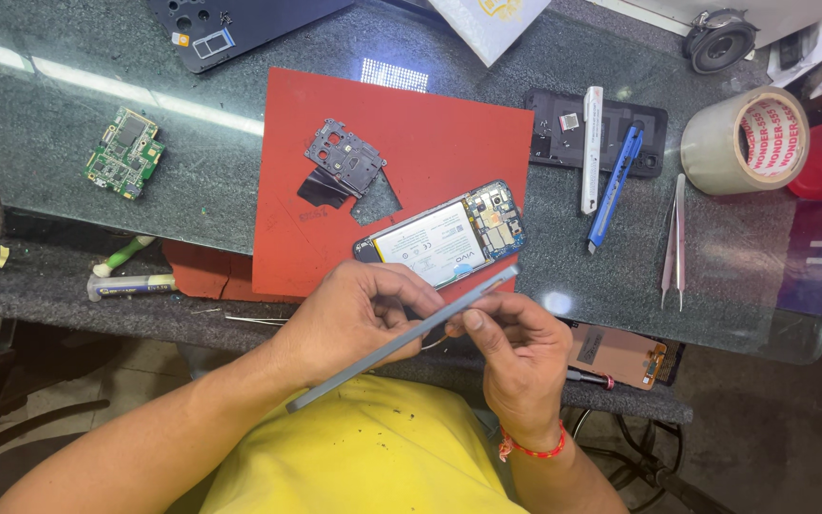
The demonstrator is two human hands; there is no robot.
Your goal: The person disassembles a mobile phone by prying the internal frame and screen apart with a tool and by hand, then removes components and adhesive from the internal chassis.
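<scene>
Over the table's (68,286) near edge, the left hand (349,319) is closed around a thin grey phone panel (401,340), held edge-on. The right hand's (516,357) fingertips (476,322) pinch a small part against it.

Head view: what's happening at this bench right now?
A person holds a thin grey phone panel edge-on in both hands, left hand and right hand, above the near table edge. An opened phone with its battery showing lies on the red mat. Tweezers, a blue utility knife, a tape roll and a green circuit board lie around.
</scene>
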